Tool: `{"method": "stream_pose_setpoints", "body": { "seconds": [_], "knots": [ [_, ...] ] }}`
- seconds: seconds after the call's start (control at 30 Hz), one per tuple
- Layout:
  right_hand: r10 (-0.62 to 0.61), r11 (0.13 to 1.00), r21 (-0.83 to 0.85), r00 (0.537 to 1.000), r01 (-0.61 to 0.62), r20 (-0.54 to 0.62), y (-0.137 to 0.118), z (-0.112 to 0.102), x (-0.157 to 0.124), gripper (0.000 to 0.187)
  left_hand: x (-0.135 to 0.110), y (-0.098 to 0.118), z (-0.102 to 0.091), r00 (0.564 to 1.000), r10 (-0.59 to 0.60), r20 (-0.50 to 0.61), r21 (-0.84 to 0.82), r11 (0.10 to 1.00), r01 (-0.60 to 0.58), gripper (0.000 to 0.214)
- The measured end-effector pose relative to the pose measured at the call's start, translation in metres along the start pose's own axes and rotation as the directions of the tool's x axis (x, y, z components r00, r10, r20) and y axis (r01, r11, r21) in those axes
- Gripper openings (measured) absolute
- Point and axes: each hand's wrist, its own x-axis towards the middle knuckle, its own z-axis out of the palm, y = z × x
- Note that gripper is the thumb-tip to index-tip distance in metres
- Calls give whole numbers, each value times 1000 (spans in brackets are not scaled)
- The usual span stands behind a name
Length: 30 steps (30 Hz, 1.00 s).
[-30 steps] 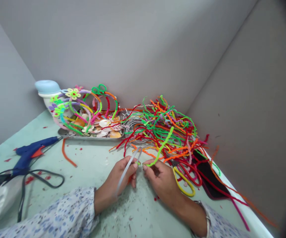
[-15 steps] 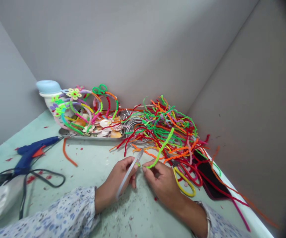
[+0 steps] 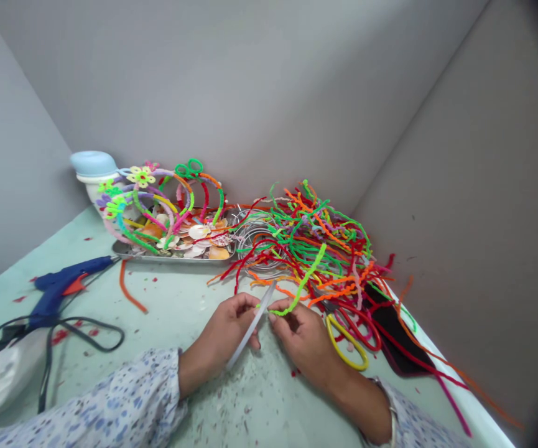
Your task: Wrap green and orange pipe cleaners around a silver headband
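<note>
My left hand (image 3: 224, 333) is closed round a thin grey plastic headband (image 3: 255, 320), which slants up to the right past my fingers. My right hand (image 3: 303, 336) pinches the lower end of a lime green pipe cleaner (image 3: 306, 277) right against the band. The green stem curves up and away over a big heap of coloured pipe cleaners (image 3: 315, 242). Both hands rest low over the pale green table (image 3: 175, 305), fingertips almost touching.
A metal tray (image 3: 157, 254) of shells and wrapped headbands (image 3: 157, 199) stands at the back left, beside a white jar with a blue lid (image 3: 92, 171). A blue glue gun (image 3: 61, 287) with black cord lies left. Yellow-handled scissors (image 3: 343, 348) and a dark phone (image 3: 392, 336) lie right.
The grey headband has tilted further to the right in my left hand. Both hands have stayed where they were, still working the green stem against the band.
</note>
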Motion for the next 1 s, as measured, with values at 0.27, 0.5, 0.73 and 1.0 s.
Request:
{"method": "stream_pose_setpoints", "body": {
  "seconds": [0.27,0.5,0.73,1.0],
  "knots": [
    [-6,1000,0,1000,6,0,0,0,0,12,4,-6,-2,996,-54,72,-109,992,62,19],
    [-47,997,-60,998,49,32,-2,-2,-1,13,4,-1,0,996,-46,83,-10,999,46,19],
    [-53,997,54,998,51,32,2,-2,-2,14,2,-3,0,993,-39,107,-6,999,40,22],
    [-31,987,159,999,26,27,11,-1,-1,22,3,-10,-3,992,-14,126,122,993,-1,24]
  ]
}}
